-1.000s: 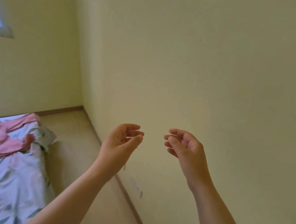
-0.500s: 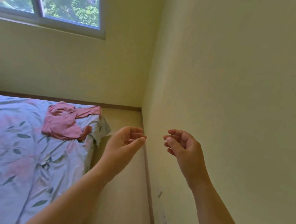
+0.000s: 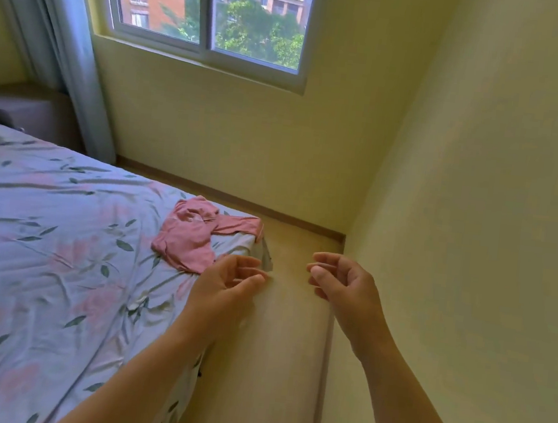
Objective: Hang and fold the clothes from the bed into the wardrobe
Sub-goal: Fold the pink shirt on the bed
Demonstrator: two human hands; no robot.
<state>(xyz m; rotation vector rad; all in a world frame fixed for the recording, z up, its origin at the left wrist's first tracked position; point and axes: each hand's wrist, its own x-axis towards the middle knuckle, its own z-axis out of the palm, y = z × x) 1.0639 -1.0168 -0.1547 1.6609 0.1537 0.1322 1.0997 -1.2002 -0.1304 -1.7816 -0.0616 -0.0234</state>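
Pink garment (image 3: 192, 236) lying crumpled at bed (image 3: 42, 255) corner — both hands (image 3: 229, 282) (image 3: 342, 283) hovering empty, loosely curled; pickup pending — reaching and grasping it is likely next.

Pink garment (image 3: 192, 236) on floral-sheeted bed (image 3: 44, 238)

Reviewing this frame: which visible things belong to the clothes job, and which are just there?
Job: pink garment, lying on the bed; left hand and right hand, both holding nothing.
Just there: window, curtain, bedside cabinet.

Bed (image 3: 42, 255) partly beyond left edge.
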